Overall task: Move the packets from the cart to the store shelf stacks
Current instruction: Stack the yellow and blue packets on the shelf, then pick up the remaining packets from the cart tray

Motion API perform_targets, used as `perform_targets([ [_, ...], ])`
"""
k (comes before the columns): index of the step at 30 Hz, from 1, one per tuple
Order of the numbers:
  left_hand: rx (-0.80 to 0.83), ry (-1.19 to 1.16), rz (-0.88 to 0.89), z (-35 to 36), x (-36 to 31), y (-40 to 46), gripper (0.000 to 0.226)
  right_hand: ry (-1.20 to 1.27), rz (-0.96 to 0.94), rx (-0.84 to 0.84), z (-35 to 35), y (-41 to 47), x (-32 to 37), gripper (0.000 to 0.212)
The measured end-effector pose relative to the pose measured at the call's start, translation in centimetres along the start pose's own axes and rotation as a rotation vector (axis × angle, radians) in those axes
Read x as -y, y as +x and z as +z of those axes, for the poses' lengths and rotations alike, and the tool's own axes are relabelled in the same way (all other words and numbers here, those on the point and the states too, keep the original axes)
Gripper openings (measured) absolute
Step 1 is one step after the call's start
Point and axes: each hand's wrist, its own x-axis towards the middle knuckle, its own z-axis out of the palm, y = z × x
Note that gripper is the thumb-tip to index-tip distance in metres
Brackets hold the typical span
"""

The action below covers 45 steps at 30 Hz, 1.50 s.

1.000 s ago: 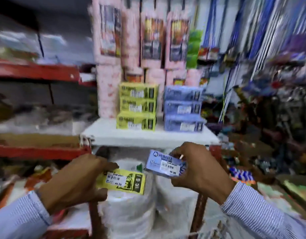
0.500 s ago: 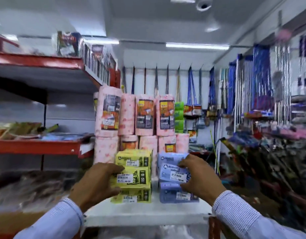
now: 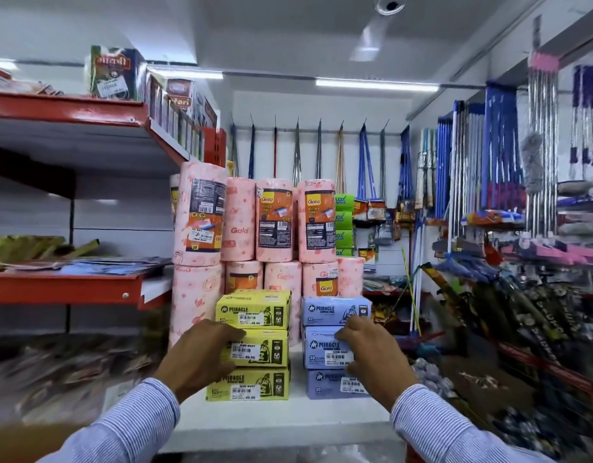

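The grip of the left hand [image 3: 201, 354] is curled around the left end of a yellow packet [image 3: 260, 349], thumb along its top edge and fingers under its lower front corner. This packet sits second from the top in the yellow stack [image 3: 253, 342], which shows four packets; the top one is mostly hidden, only its upper face showing. The grip of the right hand [image 3: 371, 357] closes on the right end of a blue packet [image 3: 325, 347], fingers spread across its front and side. That packet is the middle one in the blue stack [image 3: 335, 345], with one blue packet above and one below.

The two stacks stand side by side, a narrow gap between them, on a white shelf [image 3: 281, 419] in front of the person. Both striped sleeves reach in from the lower corners. Just behind the stacks rise pink kitchen towel rolls [image 3: 241, 225] in two tiers. To the left run red shelves [image 3: 64, 289] holding flat goods, blurred. Mops and brooms [image 3: 502, 155] hang along the back wall and the right side.
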Motion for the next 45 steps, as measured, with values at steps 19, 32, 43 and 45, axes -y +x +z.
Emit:
perform_targets([
  [19, 0.005, 0.045, -0.086, 0.7, -1.3, -0.5, 0.039, 0.062, 0.039, -0.008, 0.6, -0.2, -0.8, 0.043],
  [32, -0.206, 0.025, 0.234, 5.7, -5.4, -9.2, 0.069, 0.044, -0.053, -0.013, 1.6, -10.8, 3.4, 0.069],
  [43, 0.285, -0.144, 0.161, 20.6, -7.2, -28.4, 0.057, 0.223, 0.124, 0.529, 12.9, -32.9, 6.3, 0.076],
  [45, 0.390, -0.172, 0.112, 23.6, -7.5, -31.9, 0.058, 0.240, 0.147, 0.640, 15.2, -36.2, 6.9, 0.072],
])
